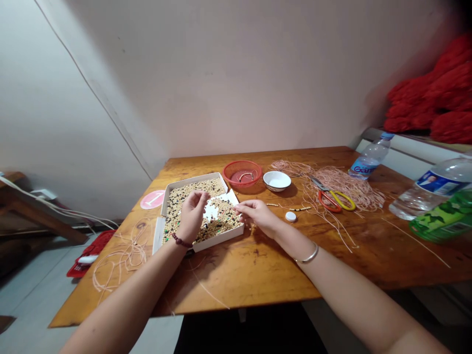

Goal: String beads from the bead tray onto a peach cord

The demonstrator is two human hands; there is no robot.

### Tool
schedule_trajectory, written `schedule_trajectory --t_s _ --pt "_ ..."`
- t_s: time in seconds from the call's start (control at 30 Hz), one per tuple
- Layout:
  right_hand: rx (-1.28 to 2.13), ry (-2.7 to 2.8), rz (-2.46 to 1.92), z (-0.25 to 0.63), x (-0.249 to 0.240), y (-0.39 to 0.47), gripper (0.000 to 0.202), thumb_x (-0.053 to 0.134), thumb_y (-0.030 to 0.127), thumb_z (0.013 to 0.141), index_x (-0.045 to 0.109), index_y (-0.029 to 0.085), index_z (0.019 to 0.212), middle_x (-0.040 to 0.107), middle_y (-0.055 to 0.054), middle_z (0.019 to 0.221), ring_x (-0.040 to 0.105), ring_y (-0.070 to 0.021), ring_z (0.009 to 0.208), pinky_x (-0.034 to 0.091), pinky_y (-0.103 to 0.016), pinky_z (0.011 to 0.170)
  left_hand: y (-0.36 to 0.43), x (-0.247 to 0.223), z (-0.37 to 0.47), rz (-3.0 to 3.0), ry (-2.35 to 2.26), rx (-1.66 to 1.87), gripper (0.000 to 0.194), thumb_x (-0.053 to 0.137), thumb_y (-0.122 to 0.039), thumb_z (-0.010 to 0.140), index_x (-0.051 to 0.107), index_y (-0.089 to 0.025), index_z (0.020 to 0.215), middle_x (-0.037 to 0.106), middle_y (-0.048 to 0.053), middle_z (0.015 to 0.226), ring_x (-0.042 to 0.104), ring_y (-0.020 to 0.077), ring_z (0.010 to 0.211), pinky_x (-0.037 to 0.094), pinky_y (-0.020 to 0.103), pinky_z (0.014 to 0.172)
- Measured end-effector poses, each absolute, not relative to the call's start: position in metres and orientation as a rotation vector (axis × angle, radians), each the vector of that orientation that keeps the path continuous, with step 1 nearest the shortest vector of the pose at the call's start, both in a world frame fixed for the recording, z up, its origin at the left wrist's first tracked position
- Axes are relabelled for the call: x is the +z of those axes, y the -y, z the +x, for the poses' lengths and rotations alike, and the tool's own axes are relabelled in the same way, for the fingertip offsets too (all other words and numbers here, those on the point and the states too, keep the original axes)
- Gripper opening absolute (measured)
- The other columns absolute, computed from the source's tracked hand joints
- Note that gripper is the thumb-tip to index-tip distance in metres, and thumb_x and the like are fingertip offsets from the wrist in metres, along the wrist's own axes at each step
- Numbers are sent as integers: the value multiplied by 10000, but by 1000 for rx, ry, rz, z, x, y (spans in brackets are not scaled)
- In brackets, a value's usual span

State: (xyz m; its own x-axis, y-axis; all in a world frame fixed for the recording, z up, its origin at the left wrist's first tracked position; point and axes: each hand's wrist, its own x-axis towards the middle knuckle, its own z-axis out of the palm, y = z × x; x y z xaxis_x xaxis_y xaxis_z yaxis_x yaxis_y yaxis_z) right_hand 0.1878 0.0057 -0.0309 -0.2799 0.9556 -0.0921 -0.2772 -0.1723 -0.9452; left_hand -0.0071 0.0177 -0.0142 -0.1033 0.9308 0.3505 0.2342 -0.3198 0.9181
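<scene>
A shallow white cardboard box [221, 239] holds many small cream beads [193, 188], with black and a few green ones mixed in. Over the middle of it is my left hand [192, 212], thumb and fingers pinched together. My right hand [256, 214] is at the box's right edge, its fingertips also pinched. Whatever either pinch holds is too small to make out. Just right of my right hand, short strung rows of beads [300, 209] lie on the wood beside a small white lid [290, 216].
Behind the box stand a red plastic basket [225, 173] with a beaded string and a white bowl [277, 187]. Scissors [332, 196] lie against a heap of pink cords [354, 184]. Bottles [367, 160] line the right side. Loose cords [121, 255] lie at left, near a pink number disc [147, 201].
</scene>
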Motion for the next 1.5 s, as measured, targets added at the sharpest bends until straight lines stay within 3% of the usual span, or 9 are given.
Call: schedule_trajectory --t_s 0.2,0.8,0.9,1.07,1.27,1.4,1.5 --pt "1477 1009 -1062 199 -31 -18 248 756 343 595 699 127 704 657 -23 692 547 -65 556 448 -199 567 -22 -17 -10 1364 -1344 1600 366 602 -524 759 540 -166 803 570 30 788 502 105 624 384 170 477" --pt "1057 1025 -1229 208 -41 -32 227 619 342 655 654 149 768 668 -60 805 591 -136 624 458 -249 563 -26 -14 -15 1254 -1308 1937 222 548 -401 826 482 -190 808 469 -25 675 427 84 539 330 177 451" --pt "963 1053 -1287 210 -45 -35 200 535 262 695 638 144 820 663 -69 840 605 -162 695 476 -291 655 -21 -12 -13 1370 -1307 2013 216 514 -398 862 473 -194 803 459 -26 670 437 89 559 363 192 504" --pt "412 1331 -1191 200 -38 -15 237 474 155 735 603 165 934 620 -93 992 545 -217 971 403 -378 914 -1 -15 -9 1880 -1355 2110 181 502 -373 879 505 -202 820 530 14 721 515 132 656 427 255 605" --pt "709 1773 -717 176 -12 41 216 468 237 869 593 212 1044 620 -67 1034 566 -192 982 423 -318 881 19 -21 -13 2799 -941 1665 76 626 -289 767 575 -233 756 614 15 659 570 154 592 470 306 619" --pt "997 1846 -652 173 -13 51 230 400 302 928 591 200 1005 613 -15 742 593 -145 713 453 -266 697 19 -16 -11 2923 -804 1809 119 630 -174 757 582 -229 852 632 17 733 585 149 640 474 291 643" --pt "1104 1766 -700 174 -20 44 271 406 377 928 591 183 892 516 27 590 511 -111 538 401 -228 555 18 -14 -8 2888 -825 1848 147 619 -127 758 566 -206 870 612 22 750 573 147 673 471 282 651"
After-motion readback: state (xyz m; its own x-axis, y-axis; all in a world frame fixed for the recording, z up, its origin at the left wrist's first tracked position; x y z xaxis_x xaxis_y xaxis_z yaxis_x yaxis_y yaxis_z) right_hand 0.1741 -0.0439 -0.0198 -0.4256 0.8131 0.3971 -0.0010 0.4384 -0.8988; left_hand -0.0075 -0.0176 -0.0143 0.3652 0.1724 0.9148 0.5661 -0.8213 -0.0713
